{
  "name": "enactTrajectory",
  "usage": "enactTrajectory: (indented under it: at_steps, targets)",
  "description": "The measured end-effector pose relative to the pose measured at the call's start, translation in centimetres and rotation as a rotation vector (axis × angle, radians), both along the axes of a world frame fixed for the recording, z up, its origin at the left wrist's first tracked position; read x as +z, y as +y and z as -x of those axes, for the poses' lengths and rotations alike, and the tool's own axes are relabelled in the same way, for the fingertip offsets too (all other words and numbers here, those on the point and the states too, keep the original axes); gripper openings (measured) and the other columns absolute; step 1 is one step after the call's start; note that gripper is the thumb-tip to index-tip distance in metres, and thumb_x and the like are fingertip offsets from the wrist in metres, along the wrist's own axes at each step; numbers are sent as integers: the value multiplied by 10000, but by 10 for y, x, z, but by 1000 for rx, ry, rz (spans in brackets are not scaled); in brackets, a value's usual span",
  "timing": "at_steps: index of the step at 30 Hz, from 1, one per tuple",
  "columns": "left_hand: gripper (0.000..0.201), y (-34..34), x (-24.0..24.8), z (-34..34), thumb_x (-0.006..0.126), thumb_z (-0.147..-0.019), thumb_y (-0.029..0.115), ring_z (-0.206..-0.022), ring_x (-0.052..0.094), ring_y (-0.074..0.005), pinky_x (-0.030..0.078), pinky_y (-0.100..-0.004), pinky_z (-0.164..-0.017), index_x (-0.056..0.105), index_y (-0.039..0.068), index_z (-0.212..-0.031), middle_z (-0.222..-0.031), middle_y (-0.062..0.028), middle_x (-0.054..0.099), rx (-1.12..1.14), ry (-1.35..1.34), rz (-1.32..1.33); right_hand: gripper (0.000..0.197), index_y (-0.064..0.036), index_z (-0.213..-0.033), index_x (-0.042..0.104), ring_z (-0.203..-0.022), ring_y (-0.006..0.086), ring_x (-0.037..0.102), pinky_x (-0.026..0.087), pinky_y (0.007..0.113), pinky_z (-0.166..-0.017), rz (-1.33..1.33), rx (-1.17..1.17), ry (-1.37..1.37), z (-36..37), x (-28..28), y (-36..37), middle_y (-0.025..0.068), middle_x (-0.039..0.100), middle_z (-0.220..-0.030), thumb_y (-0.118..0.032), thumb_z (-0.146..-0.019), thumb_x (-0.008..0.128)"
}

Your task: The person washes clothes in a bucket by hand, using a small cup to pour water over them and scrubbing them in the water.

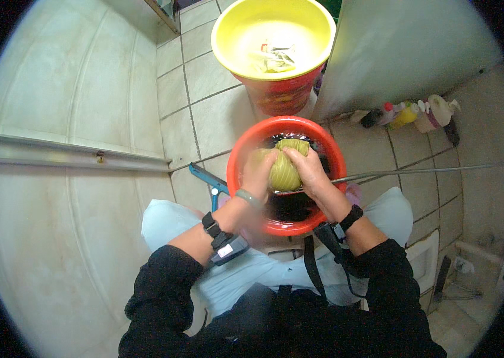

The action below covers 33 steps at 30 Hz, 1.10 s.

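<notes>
Between both hands, above dark water, is a wet-looking olive-yellow striped piece of cloth (288, 173), bunched into a rounded bundle. My left hand (258, 168) grips its left side, with motion blur over the fingers. On the other side, my right hand (308, 169) is closed round the upper right of the cloth, thumb on top. The two thumbs nearly meet near the cloth's top. Below the hands stands a round red basin (339, 156) between my knees, holding the dark water. Whatever lies under the surface is hidden.
Beyond the basin stands a tall bucket (222, 48) with a yellow inside and some crumpled pieces in it. A blue-handled squeegee (207, 178) is left of the basin. Several bottles (407, 114) line the right panel. A thin metal rod (419, 171) reaches the basin's right side.
</notes>
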State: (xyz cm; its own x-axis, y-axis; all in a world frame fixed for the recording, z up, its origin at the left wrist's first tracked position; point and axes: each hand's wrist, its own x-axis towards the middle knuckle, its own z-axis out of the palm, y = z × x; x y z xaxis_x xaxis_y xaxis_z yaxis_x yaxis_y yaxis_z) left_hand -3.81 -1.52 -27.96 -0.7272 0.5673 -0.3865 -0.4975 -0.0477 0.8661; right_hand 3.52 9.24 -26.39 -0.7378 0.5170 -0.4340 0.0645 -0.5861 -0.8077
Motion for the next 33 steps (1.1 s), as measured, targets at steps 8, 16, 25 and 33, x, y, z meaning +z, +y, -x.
enactTrajectory:
  at_steps: [8,16,25,33]
  targets:
    - [312,6,-8,9,454,-908,298,-861,628,-257,524,-410,-758,549,67,-1094,-1005,-117,624,-111,-567,-100,238,-21,-1026,582,-870,130,574,458,274,-801,-405,156,-30,1,-12,3,45,612,-956,-145,-823,589]
    - [327,-5,-27,3,443,-911,317,-916,627,-293,521,-469,-801,552,68,-1093,-996,-144,625,-240,-920,-298,250,-15,-830,621,-698,136,583,470,306,-683,-423,293,-52,0,5,2,83,638,-746,-261,-861,585]
    - [438,-1,-24,-6,447,-908,440,-968,611,-286,493,-463,-865,539,68,-1121,-1064,-147,615,-407,-1204,-370,262,-40,-742,563,-687,105,542,441,254,-682,-406,414,18,-4,18,6,32,595,-722,-217,-923,493]
    - [411,-2,-32,-5,410,-934,399,-1021,590,-276,479,-454,-886,518,69,-1154,-1117,-136,600,-531,-1209,-441,309,-45,-720,552,-677,121,554,453,266,-660,-349,343,-4,-3,9,4,42,586,-687,-255,-935,482]
